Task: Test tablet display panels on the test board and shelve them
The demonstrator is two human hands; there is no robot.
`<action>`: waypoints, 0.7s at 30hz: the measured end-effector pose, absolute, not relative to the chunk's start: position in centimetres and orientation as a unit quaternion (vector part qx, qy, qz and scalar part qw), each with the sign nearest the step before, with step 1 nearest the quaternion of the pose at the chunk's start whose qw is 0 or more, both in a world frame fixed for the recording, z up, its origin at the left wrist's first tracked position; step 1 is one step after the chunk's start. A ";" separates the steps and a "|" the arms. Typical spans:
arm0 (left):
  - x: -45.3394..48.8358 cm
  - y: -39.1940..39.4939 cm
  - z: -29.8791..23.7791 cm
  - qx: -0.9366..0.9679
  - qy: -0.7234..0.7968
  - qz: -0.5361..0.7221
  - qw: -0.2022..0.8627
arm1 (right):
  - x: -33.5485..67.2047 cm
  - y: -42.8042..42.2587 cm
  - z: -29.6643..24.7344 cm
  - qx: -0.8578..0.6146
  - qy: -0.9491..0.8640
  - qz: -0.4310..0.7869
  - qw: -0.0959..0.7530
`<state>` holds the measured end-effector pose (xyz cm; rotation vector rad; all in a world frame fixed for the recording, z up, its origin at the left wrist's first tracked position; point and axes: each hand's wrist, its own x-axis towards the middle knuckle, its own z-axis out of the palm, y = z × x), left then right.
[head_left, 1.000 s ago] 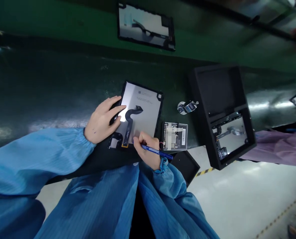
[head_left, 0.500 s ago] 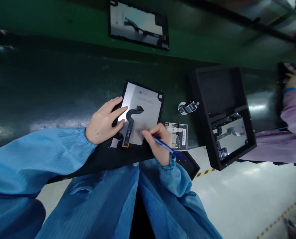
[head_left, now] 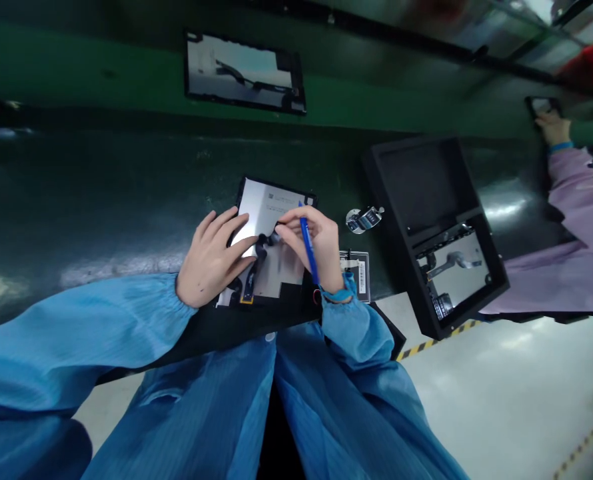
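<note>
**Two hands close together on a silver panel**

In the head view, the silver panel [head_left: 271, 212] lies on the green table [head_left: 101, 200], its long side pointing away from the body. The open left hand [head_left: 211, 257] rests on its left edge. The right hand [head_left: 316, 243] grips a blue pen [head_left: 307, 243], its fingers at the bend of the black ribbon cable [head_left: 249, 283].

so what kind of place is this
Most likely an electronics assembly line in a factory: a blue anti-static smock sleeve, a tablet panel with a flat flex cable, and a black tray holding another such panel.
</note>
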<state>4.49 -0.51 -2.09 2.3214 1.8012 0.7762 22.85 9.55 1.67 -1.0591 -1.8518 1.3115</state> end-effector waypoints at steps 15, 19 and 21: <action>8.6 4.6 4.8 0.382 0.413 0.348 0.750 | 28.4 6.8 4.4 -0.289 -0.603 0.636 0.385; 10.2 4.6 3.9 0.439 0.452 0.335 0.700 | 30.7 6.6 3.4 -0.339 -0.617 0.591 0.394; 11.0 4.3 3.3 0.523 0.501 0.333 0.604 | 31.8 6.4 2.6 -0.404 -0.626 0.537 0.395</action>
